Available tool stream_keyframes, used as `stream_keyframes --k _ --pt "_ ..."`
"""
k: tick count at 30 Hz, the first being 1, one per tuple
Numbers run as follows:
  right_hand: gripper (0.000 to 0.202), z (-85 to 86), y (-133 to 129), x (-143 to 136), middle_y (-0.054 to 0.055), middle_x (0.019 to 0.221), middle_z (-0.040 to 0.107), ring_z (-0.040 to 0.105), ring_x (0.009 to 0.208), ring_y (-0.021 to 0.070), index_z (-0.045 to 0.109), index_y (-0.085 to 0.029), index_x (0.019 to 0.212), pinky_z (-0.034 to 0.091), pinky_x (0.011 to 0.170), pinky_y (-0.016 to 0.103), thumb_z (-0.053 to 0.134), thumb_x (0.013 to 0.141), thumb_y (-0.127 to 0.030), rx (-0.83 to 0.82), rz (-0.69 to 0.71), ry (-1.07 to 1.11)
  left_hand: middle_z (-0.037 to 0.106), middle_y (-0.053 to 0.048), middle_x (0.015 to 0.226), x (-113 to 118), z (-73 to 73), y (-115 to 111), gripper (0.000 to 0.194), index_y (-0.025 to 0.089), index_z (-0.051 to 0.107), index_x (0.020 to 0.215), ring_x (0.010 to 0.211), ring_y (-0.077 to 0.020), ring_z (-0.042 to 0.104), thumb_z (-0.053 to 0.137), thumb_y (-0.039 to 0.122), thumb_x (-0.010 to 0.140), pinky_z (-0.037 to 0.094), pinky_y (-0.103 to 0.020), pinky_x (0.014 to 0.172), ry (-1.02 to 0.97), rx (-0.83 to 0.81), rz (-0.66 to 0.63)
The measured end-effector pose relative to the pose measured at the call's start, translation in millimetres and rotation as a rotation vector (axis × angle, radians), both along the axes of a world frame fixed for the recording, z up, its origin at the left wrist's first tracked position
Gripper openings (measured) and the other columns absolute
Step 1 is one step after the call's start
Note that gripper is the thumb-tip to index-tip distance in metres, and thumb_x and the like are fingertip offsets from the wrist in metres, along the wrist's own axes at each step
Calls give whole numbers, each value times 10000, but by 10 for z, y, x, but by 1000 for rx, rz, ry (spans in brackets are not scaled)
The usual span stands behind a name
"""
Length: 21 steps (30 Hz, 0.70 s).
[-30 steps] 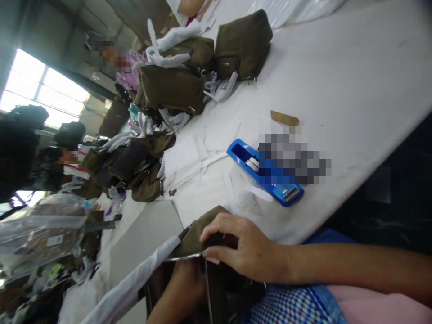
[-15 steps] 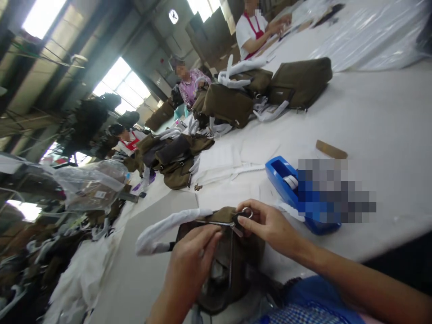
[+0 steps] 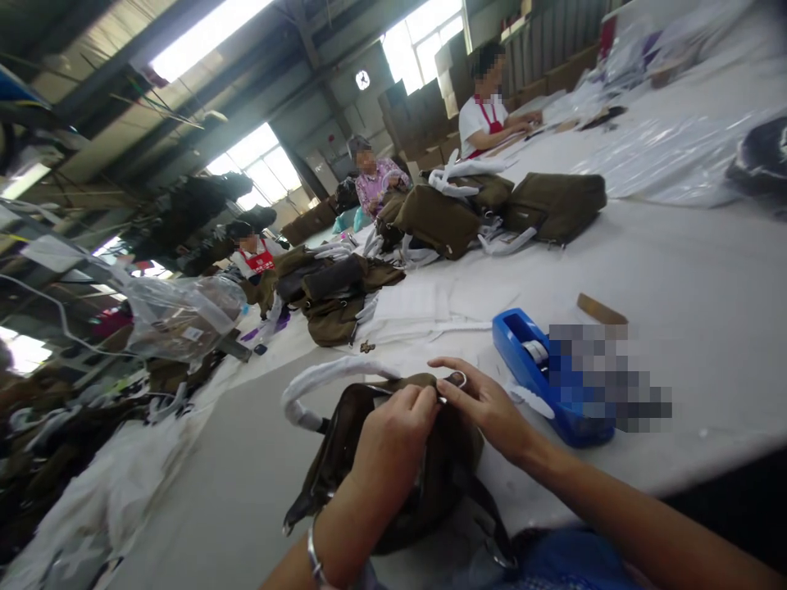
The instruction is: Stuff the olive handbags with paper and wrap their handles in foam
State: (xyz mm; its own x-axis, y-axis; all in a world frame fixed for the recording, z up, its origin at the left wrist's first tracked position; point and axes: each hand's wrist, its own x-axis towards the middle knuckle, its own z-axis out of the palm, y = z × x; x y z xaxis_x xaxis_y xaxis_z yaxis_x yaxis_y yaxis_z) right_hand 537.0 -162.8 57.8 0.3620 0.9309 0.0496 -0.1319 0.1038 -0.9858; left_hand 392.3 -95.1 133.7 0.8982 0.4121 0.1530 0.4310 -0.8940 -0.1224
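The head view has an olive bag on the desk, under and between the two hands, its mouth gaping below the left hand. Half a second ago that hand was lower, with a gap between its fingers and the other's; now its fingertips have come up almost against the right thumb, so the work seems to have narrowed to that one corner of the opening. The left hand is nearly closed, fingers bunched in a pinch at the rim; what small part it grips is hidden. The right hand is partly open, thumb on the same edge, forefinger stretched past a metal ring. A white-wrapped handle arches beyond the left hand; a blue tape dispenser lies right of the right hand, and more olive bags are heaped farther beyond both.
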Motion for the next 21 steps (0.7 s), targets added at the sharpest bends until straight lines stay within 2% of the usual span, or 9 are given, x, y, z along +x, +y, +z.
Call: stream_keyframes --k 3,5,6,8,11,13,17,21 --pt "388 22 30 -33 21 879 674 632 862 195 685 -194 1172 495 758 290 608 936 -492 58 -29 10 703 -25 934 -28 -47 17 100 201 642 1055 791 -195 694 573 176 987 506 -264 612 -92 -18 -21" --pt "354 45 43 -52 42 946 697 640 979 221 715 -190 1104 500 859 313 591 942 -479 91 -31 21 708 -23 981 -36 -63 19 136 212 644 1089 815 -189 696 583 176 973 513 -256 631 -147 -45 -25" --pt "352 54 46 -60 38 907 694 642 942 217 720 -189 1099 505 837 310 591 938 -474 91 -27 28 709 -19 996 -38 -65 25 152 219 648 1099 828 -187 697 596 176 962 519 -252 644 -166 -60 -28" --pt "367 60 44 -68 11 757 643 603 747 183 724 -181 1113 491 686 284 592 931 -470 70 -5 40 705 -13 997 -41 -56 61 157 224 664 1077 842 -182 696 642 175 930 527 -245 666 -177 -105 -55" --pt "397 38 36 -58 -24 646 542 456 561 127 718 -162 1138 377 509 247 583 938 -478 45 42 59 696 -16 1008 -45 -29 168 93 215 685 994 848 -173 691 694 190 904 533 -236 683 -130 -202 -145" --pt "415 20 33 -42 -27 650 527 422 542 114 708 -159 1159 332 478 238 578 946 -490 32 56 67 696 -26 1016 -48 -16 239 40 202 688 966 852 -169 692 678 195 928 537 -235 703 -116 -246 -180" --pt "432 14 38 -15 -20 662 547 442 556 120 706 -163 1167 343 483 238 584 945 -512 30 47 23 714 -32 1044 -53 -17 276 136 202 685 1060 903 -169 705 636 134 953 542 -241 781 -218 -325 -150" --pt "406 9 59 0 -31 623 538 431 515 118 712 -170 1130 356 480 243 576 950 -508 5 -13 -49 690 1 866 -104 -16 224 63 204 689 894 786 -146 689 679 154 931 519 -219 709 -322 -298 -78"
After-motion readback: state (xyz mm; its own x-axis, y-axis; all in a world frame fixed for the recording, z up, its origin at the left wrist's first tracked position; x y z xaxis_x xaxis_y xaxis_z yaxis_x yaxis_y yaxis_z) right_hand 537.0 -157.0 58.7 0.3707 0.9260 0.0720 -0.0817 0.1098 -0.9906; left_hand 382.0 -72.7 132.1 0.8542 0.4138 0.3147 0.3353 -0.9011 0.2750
